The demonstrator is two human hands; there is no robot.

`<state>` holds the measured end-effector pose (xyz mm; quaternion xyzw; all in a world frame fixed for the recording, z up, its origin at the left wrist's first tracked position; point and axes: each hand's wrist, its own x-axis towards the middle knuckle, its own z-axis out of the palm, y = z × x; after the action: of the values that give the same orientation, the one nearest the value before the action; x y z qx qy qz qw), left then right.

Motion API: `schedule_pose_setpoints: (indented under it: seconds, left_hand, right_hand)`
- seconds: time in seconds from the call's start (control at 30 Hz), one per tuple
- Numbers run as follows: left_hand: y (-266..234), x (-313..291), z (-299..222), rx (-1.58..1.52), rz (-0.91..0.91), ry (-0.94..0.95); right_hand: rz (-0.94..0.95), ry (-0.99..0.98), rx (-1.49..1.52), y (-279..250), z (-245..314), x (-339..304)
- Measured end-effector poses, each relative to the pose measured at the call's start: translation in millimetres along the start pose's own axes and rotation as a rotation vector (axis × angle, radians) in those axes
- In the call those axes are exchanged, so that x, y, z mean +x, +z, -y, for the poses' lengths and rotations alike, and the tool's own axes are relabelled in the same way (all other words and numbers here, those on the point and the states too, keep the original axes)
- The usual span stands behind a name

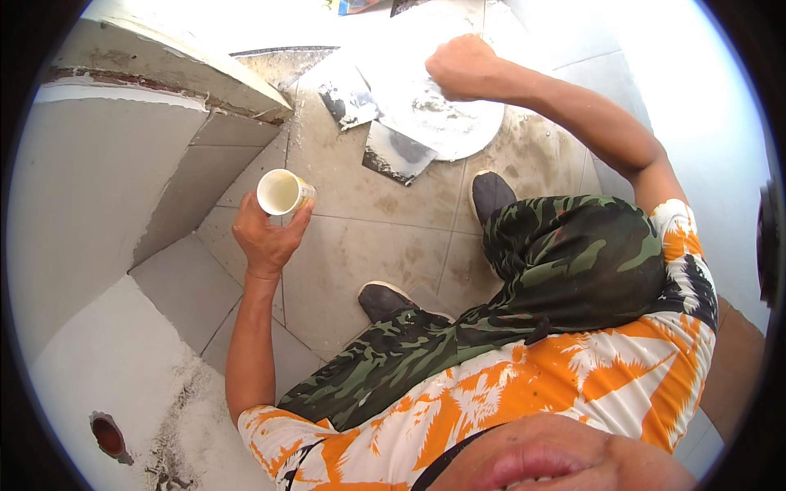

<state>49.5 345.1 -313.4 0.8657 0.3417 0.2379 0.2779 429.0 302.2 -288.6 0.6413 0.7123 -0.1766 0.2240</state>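
A pale paper cup (306, 197) is in my left hand (268, 239), its mouth tipped up towards me. The cup's inside looks whitish or pale yellow, and I cannot tell whether anything is in it. Farther forward and to the right, my right hand (463, 69) is closed in a fist above a white round sheet or board (468, 137) on the floor. What the fist holds, if anything, is hidden. White material with grey smears lies on the round surface. Two dark square pieces (398, 154), partly coated white, lie at its left edge.
Tiled floor (368, 245) with brown stains and white specks surrounds my dark shoes (383, 301). A tiled block with a rough, broken top edge (237, 102) stands at left. The white wall at lower left has a round hole (108, 435). A colourful packet (356, 6) lies at the far edge.
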Motion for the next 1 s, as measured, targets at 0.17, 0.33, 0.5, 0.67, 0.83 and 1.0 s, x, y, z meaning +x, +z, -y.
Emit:
schedule_pose_setpoints:
  seconds: [0.17, 0.33, 0.5, 0.67, 0.83, 1.0]
  left_hand:
    - [2.8, 6.9, -1.6, 0.006, 0.005, 0.009]
    - [-2.5, 0.2, -1.9, -0.02, -0.011, 0.001]
    - [0.8, 1.8, -0.6, 0.003, 0.002, 0.027]
    - [1.9, -0.4, 0.6, 0.014, -0.001, 0.015]
    - [0.2, -0.7, 3.0, 0.019, -0.018, 0.017]
    - [0.4, 1.9, 3.9, 0.041, -0.008, 0.046]
  right_hand:
    - [0.021, -0.031, 0.027, 26.0, 13.3, 17.8]
    - [0.058, 0.019, 0.054, 8.2, 14.8, 6.9]
    - [-0.014, -0.088, 0.116, 29.7, 28.8, 0.7]
    - [0.034, -0.062, 0.082, 45.7, 13.2, 9.8]
    - [0.037, 0.026, 0.005, 25.0, -11.7, 1.7]
    - [0.054, 0.074, 0.017, 38.9, -25.2, -0.9]
